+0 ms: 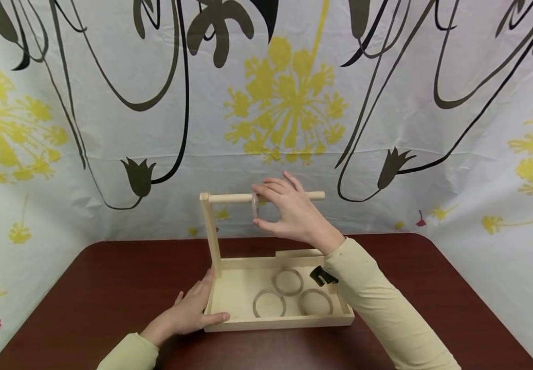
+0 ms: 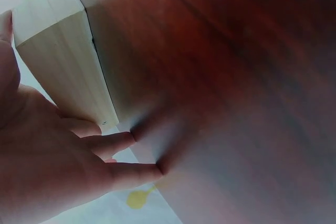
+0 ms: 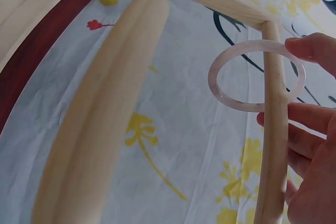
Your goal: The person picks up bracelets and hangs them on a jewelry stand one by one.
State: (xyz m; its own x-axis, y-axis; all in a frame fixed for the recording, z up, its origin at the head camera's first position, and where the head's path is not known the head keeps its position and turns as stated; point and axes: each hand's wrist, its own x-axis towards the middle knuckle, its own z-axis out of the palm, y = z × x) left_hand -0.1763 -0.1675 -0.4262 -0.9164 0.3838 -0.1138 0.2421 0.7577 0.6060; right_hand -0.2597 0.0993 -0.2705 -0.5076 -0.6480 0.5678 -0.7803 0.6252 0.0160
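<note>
In the head view my right hand point(image 1: 294, 210) pinches a pale translucent bangle point(image 1: 254, 206) between thumb and fingers. The bangle encircles the horizontal wooden rod point(image 1: 229, 198) of a stand, around the middle of its length. Close up in the right wrist view, the bangle point(image 3: 220, 80) loops around the rod point(image 3: 275, 145), and the fingertips touch its far side. My left hand point(image 1: 189, 308) rests against the left end of the wooden tray point(image 1: 280, 325), its thumb over the front corner. Straight fingers point(image 2: 113, 174) lie along the outer side in the left wrist view.
Three more bangles, one of them point(image 1: 287, 282) farther back, lie in the tray. An upright post point(image 1: 210, 236) carries the rod at the left. Beside the right sleeve shows a small black object point(image 1: 324, 276). A patterned cloth point(image 1: 289, 123) hangs behind the dark red table point(image 1: 109, 288).
</note>
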